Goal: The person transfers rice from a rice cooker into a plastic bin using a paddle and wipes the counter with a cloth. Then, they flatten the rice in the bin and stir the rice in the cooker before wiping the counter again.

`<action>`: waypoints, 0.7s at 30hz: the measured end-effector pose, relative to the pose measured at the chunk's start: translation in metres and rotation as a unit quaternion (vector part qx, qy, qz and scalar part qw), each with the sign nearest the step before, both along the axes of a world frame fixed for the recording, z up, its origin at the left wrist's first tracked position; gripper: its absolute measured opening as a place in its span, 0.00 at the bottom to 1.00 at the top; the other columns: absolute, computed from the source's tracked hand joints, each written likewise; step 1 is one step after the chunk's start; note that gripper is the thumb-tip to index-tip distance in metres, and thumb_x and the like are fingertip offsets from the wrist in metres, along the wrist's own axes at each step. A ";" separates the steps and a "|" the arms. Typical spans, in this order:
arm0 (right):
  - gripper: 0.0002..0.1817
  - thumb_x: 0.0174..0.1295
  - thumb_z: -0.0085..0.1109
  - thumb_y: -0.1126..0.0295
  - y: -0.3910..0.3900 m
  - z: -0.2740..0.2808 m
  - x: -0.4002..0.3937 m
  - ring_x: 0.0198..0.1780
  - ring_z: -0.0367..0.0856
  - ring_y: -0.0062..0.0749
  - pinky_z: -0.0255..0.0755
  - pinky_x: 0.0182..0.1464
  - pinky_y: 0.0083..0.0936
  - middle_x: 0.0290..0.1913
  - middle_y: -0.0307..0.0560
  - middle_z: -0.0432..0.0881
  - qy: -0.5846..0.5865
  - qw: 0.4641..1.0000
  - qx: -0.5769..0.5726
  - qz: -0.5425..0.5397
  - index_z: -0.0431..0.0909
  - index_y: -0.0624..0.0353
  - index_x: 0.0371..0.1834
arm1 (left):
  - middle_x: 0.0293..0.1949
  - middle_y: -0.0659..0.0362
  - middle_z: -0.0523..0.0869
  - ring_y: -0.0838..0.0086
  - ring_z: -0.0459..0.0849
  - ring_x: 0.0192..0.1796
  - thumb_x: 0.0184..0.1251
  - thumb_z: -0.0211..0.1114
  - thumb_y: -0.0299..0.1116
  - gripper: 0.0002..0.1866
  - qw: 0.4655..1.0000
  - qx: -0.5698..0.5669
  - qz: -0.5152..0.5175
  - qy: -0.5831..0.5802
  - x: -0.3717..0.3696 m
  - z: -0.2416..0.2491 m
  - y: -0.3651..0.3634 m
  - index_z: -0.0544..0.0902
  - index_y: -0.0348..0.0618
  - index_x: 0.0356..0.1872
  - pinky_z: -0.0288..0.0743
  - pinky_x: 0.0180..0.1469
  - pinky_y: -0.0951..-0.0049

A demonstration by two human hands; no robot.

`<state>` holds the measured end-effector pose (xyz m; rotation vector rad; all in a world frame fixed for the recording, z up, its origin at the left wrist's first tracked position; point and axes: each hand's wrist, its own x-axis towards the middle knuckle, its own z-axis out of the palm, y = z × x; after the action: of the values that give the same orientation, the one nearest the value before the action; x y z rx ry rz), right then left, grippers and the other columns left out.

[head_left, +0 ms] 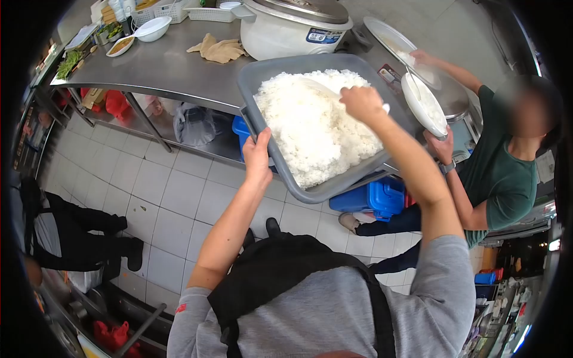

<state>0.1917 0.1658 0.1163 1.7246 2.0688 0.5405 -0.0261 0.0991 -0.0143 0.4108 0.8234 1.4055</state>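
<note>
The left hand [257,156] gripped the near rim of the grey tray [262,74], fingers curled under the edge. The tray, heaped with rice [313,128], sat tilted at the counter [161,62] edge. The right hand [362,103] was fisted round a white paddle [319,88] buried in the rice.

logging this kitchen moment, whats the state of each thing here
grey tray: tilted, heaped with white rice, resting at the counter edge
left hand: gripping the tray's near rim
right hand: closed on a white paddle in the rice
rice cooker: lid shut
co-worker's plate: held up, some rice on it
cloth: crumpled on the counter
</note>
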 end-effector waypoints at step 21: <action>0.11 0.58 0.52 0.59 -0.123 -0.004 0.092 0.28 0.81 0.47 0.73 0.31 0.37 0.21 0.53 0.79 0.120 0.993 0.001 0.005 0.75 0.55 0.29 | 0.38 0.58 0.77 0.71 0.75 0.41 0.56 0.64 0.35 0.13 0.998 -0.028 0.049 -0.017 0.004 0.002 -0.005 0.78 0.38 0.38 0.73 0.41 0.69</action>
<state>0.2839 0.0424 0.1124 1.8594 2.2395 0.3516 -0.0216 0.0945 -0.0119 0.3059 0.8623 1.4721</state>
